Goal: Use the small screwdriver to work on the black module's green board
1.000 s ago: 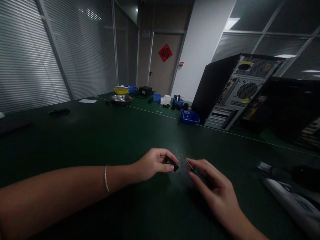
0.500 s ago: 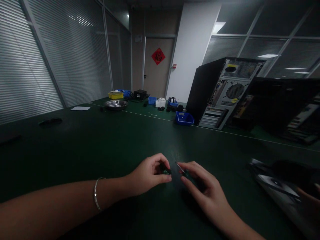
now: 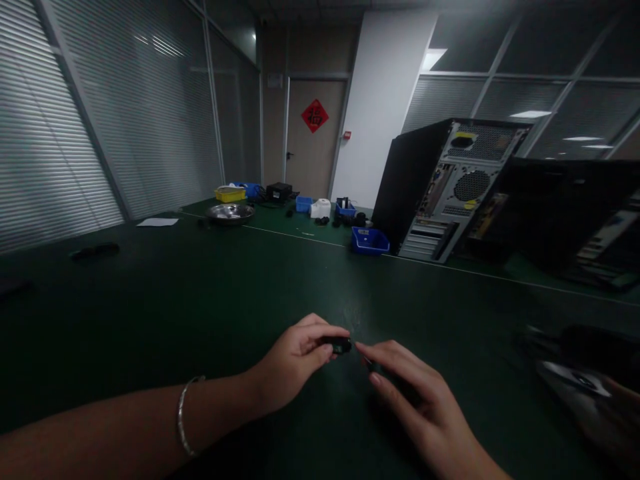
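Note:
My left hand pinches a small black part between thumb and fingers, just above the dark green table. My right hand reaches in from the lower right and holds a thin dark piece at its fingertips, close to the black part. The two pieces almost touch between my hands. A silver bracelet sits on my left wrist.
A computer tower stands at the back right with more dark cases beside it. A blue bin, a metal bowl, a yellow tray and small boxes lie at the far edge. A blurred grey device lies at right.
Both hands have drifted lower and slightly closer together in view. The black part in my left hand now points toward my right fingertips. The camera has shifted a little.

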### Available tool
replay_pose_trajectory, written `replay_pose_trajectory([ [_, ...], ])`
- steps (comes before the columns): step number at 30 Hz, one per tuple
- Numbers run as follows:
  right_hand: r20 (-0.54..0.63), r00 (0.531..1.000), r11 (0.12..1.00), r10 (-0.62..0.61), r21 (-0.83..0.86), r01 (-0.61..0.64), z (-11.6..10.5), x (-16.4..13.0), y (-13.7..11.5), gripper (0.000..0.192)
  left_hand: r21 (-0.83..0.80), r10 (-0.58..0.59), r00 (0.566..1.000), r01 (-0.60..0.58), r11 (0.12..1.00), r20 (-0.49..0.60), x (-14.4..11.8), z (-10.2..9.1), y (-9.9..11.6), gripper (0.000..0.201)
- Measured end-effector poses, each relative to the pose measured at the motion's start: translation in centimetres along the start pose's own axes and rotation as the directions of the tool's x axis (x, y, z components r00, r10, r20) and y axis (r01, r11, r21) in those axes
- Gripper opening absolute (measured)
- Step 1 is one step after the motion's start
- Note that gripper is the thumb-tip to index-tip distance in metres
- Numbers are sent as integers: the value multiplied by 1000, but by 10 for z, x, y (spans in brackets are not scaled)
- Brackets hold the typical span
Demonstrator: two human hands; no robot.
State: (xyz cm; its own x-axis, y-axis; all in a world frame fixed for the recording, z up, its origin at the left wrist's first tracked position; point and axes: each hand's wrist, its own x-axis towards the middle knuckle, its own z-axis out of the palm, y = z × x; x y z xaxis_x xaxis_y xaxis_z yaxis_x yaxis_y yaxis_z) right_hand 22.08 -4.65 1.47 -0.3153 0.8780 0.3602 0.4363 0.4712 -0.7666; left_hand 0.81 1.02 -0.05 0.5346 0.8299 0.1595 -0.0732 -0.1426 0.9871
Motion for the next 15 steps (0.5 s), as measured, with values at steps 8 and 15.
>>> replay_pose_trajectory([
  [8, 58, 998, 999, 37, 13, -38, 1, 4, 2, 34, -159, -107, 994, 111, 981, 34, 3, 1, 7, 25],
  [15, 87, 993, 995, 74, 57, -79, 0, 7, -2, 31, -158, -154, 982, 169, 973, 107, 3, 0, 5, 27],
])
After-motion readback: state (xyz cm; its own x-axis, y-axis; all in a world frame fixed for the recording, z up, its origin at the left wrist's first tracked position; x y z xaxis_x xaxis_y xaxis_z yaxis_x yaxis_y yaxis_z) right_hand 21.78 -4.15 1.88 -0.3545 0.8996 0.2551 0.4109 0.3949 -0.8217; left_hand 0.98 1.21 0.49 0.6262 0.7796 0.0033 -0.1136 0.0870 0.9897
